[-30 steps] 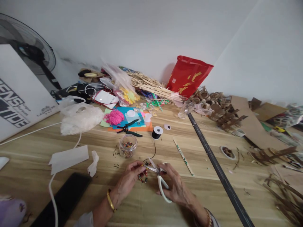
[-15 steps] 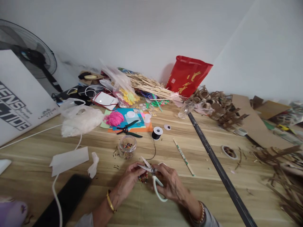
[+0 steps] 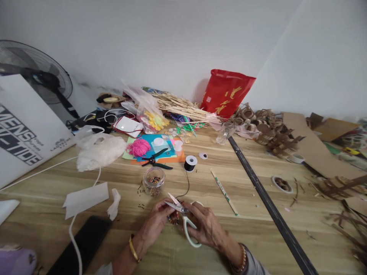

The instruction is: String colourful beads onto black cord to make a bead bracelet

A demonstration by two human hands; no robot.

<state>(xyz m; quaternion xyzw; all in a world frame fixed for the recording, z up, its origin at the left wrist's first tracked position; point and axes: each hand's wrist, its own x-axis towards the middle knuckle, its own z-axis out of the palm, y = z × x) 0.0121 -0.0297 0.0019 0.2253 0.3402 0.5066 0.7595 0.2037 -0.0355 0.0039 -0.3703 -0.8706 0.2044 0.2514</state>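
My right hand (image 3: 205,221) grips a pair of scissors (image 3: 187,229) with pale handles, their blades parted and pointing left toward my other hand. My left hand (image 3: 156,219) pinches a string of colourful beads (image 3: 173,218), which hangs in a loop below the blades. A black cord (image 3: 188,183) runs from the spool (image 3: 190,163) down to the fingers; its end is hidden there. Just beyond my left hand stands a clear jar (image 3: 154,181) partly filled with small multicoloured beads.
Garden pruners (image 3: 157,159) lie on coloured paper near pink yarn (image 3: 138,147). A patterned stick (image 3: 224,191) and a long black strip (image 3: 265,198) are to the right. On the left are a plastic bag (image 3: 100,151), folded paper (image 3: 86,199) and a black slab (image 3: 82,244).
The scissors and my right hand have shifted slightly left and down, the blades still apart. My left hand keeps its pinch on the beads. The camera view has tilted a little.
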